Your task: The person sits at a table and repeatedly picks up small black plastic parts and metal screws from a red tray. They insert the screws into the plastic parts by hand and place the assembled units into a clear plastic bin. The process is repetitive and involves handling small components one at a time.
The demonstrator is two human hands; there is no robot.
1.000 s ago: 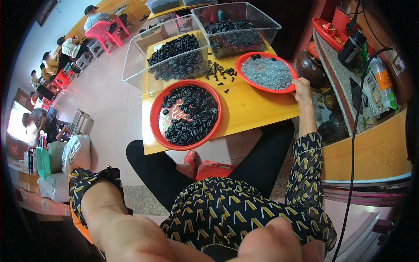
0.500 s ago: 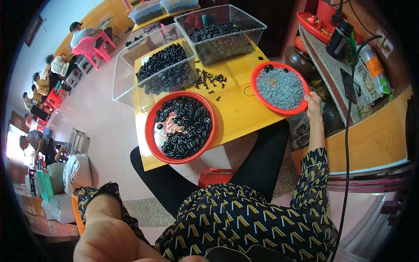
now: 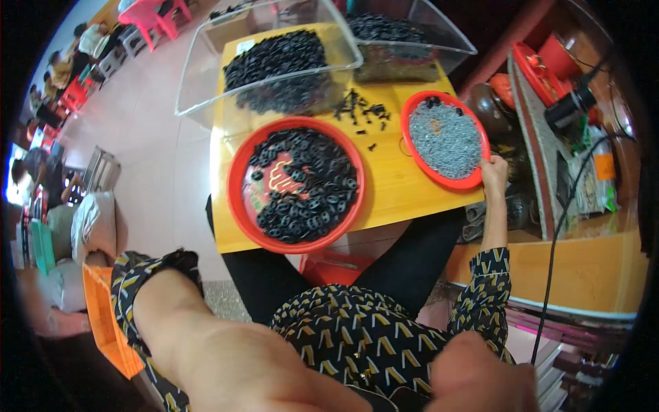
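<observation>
My right hand grips the near right rim of a red plastic tray. The tray holds many small silvery screws, with a few black pieces at its far edge. My left hand is raised very close in the lower part of the picture, large and blurred. One of its digits shows at the lower right; the other fingers are out of sight. A larger round red tray stands on the yellow table, holding small black oval parts with holes. Loose black screws lie between the trays.
Two transparent bins of black parts stand at the table's far side. Right of it is a stone-topped shelf with a black bottle. A black cable hangs down there. An orange crate stands at left. People sit farther off.
My left hand has swung rightward and up across the bottom of the picture. My right hand keeps hold of the screw tray. The whole view has shifted a little.
</observation>
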